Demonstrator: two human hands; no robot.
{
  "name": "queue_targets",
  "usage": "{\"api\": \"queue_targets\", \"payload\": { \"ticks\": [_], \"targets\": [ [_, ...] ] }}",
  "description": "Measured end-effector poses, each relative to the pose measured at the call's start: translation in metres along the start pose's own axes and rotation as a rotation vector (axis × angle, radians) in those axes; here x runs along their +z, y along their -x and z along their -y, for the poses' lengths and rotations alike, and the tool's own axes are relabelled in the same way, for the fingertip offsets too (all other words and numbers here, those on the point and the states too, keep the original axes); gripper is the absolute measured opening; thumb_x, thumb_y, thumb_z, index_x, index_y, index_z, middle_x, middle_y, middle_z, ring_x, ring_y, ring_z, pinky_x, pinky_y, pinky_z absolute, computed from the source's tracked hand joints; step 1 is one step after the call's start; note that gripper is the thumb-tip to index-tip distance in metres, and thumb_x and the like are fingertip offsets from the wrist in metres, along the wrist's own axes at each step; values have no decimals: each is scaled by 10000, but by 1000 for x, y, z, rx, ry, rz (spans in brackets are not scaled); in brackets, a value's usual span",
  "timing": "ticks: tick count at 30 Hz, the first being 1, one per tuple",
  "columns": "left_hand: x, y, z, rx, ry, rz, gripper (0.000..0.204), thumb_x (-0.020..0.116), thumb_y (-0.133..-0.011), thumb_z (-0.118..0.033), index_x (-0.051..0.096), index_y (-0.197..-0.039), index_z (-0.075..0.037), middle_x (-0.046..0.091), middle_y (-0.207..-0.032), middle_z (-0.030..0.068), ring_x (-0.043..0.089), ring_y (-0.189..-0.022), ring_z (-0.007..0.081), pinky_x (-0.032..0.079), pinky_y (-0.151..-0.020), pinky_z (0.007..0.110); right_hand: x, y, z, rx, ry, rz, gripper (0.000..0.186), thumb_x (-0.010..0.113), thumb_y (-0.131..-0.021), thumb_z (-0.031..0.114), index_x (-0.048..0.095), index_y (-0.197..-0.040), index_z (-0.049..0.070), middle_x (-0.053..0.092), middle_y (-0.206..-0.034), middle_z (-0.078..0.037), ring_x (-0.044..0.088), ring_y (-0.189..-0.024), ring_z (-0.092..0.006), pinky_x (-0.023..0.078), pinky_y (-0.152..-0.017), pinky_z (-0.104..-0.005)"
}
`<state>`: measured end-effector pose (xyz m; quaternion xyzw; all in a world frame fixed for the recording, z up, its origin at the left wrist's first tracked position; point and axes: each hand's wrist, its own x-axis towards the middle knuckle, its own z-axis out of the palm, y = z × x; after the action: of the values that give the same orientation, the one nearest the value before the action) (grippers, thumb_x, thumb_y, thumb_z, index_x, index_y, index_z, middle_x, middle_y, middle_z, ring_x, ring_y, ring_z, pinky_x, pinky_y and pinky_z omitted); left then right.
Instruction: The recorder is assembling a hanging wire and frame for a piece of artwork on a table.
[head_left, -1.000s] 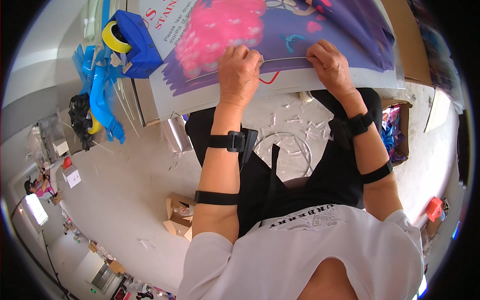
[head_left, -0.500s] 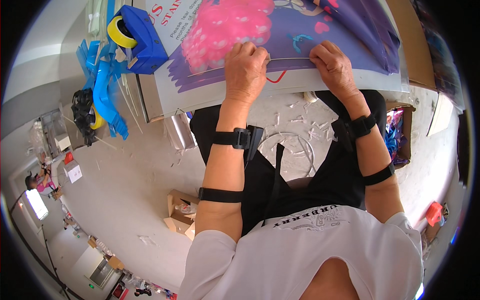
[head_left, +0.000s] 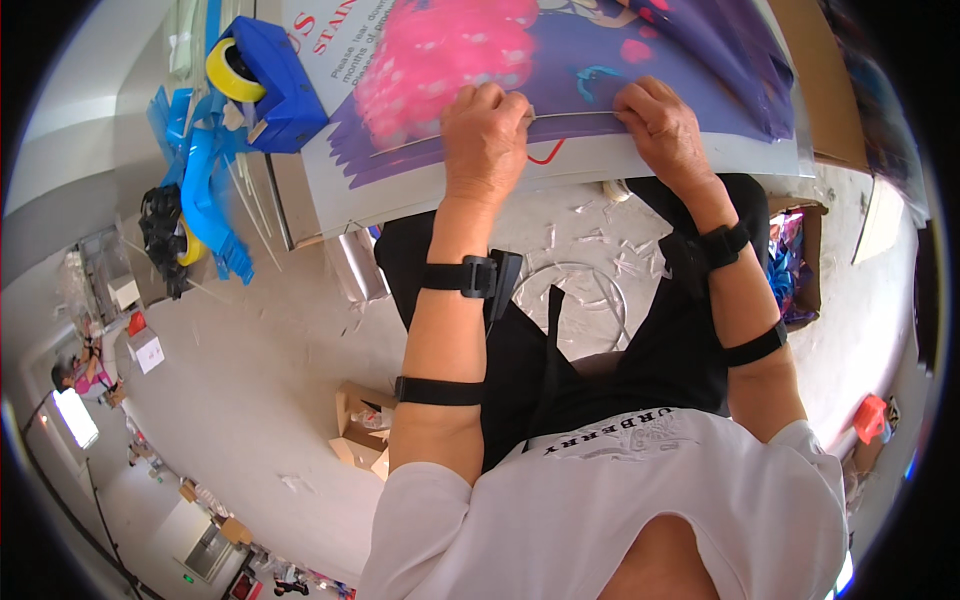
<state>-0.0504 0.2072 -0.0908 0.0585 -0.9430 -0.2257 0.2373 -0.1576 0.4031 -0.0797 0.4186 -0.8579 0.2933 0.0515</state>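
Observation:
A purple printed plastic sheet (head_left: pixel 575 60) with a pink bubbly pattern and small hearts lies on the table in front of me. Along its near side runs a thin pale line (head_left: pixel 575 114); whether it is a slim rod or a folded edge I cannot tell. My left hand (head_left: pixel 483 135) is closed on the sheet at this line, with a small whitish bit showing at its fingertips. To the right, the fingers of my right hand (head_left: pixel 660 125) are curled and pinched at the same line. The stretch of sheet between both hands looks straight.
At the table's left stand a blue tape dispenser (head_left: pixel 285 85) with yellow tape, blue strips (head_left: pixel 205 200) and a black bundle (head_left: pixel 160 225). A cardboard box (head_left: pixel 815 265) with shiny contents is at the right. Scraps and an open carton (head_left: pixel 350 430) lie on the floor.
The whole view has shifted slightly. Both hands keep their hold at the sheet's near side, with hardly any movement against it.

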Motion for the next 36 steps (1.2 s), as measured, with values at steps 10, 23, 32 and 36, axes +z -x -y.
{"api": "queue_targets", "payload": {
  "ticks": [10,23,32,36],
  "targets": [
    [-2,-3,-3,-13,22,25,81,678,-700,-32,629,-741,-81,575,-737,35,566,-745,241,454,-650,368,4,3,-9,6,-22,3,37,585,-794,61,557,-816,50,541,-795,-90,550,-786,-305,450,-684,-382],
    [-2,-3,-3,-79,37,78,114,698,-672,-36,630,-733,-104,563,-726,17,551,-755,241,429,-664,384,0,-1,-10,21,-56,47,47,592,-758,55,550,-758,75,561,-765,-74,571,-793,-294,461,-673,-391],
    [-6,-6,-4,-71,10,107,87,689,-702,-48,636,-739,-106,572,-735,16,555,-739,222,435,-643,345,3,0,-12,17,-35,27,46,606,-755,64,578,-785,83,571,-787,-69,577,-815,-289,472,-693,-388],
    [-6,-6,-4,-67,39,111,88,686,-699,-45,634,-742,-101,572,-738,21,559,-742,227,433,-647,350,6,1,-11,-11,-4,-8,54,596,-755,55,589,-800,85,576,-806,-77,578,-825,-289,473,-702,-385]
  ]
}}
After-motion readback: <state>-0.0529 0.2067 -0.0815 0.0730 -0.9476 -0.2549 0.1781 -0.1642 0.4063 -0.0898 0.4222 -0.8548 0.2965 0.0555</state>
